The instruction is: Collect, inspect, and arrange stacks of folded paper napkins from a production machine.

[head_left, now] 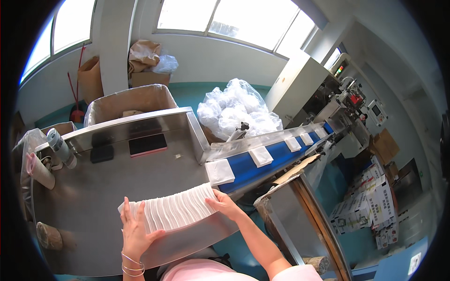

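Observation:
A long row of folded white paper napkins point(176, 208), standing on edge and pressed side by side, spans the gap between my two hands over the near part of the steel table. My left hand point(136, 225) closes on the row's left end, fingers up along its outer face and thumb along the near side. At the right end my right hand point(222, 204) presses with fingers and thumb. Just beyond it, a flat napkin stack point(220, 172) lies at the near end of a blue conveyor belt point(239, 169), with more stacks point(260, 156) spaced along it.
On the steel table point(93, 201) lie a phone point(147, 145) and a dark flat case point(102, 153). A bottle point(62, 148) and a tumbler point(42, 172) stand left. Behind are a lined carton point(133, 103) and bagged plastic point(236, 110). A metal-framed stand point(304, 220) sits right.

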### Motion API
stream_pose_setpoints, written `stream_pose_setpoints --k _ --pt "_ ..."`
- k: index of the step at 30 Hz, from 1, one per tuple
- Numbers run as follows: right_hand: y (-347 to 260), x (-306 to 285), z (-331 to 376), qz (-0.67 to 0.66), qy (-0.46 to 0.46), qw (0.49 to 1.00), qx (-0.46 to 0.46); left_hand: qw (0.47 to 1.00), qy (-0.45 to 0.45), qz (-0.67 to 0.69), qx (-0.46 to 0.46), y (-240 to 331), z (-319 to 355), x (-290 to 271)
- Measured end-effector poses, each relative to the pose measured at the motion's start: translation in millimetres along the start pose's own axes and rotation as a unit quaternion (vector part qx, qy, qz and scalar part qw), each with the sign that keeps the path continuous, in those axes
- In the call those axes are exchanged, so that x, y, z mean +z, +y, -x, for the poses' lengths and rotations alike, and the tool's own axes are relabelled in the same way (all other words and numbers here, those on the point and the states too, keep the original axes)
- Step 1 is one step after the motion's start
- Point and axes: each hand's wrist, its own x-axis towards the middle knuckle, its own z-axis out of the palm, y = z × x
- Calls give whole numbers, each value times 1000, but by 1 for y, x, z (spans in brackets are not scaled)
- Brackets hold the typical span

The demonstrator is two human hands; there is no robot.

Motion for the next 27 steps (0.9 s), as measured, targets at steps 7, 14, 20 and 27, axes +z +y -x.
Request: stream_pose_setpoints --k 7,14,20,27 --pt "-4 -6 -2 51 -23 998 38 1000 -3 -14 28 0 -2 5" --pt "10 -10 -13 122 73 989 27 999 -2 -27 33 -3 -4 6" --pt "7 -9 -9 -183 97 976 73 999 0 -11 30 3 -2 7" --pt "4 -4 -2 20 1 994 109 999 4 -28 44 6 -5 12"
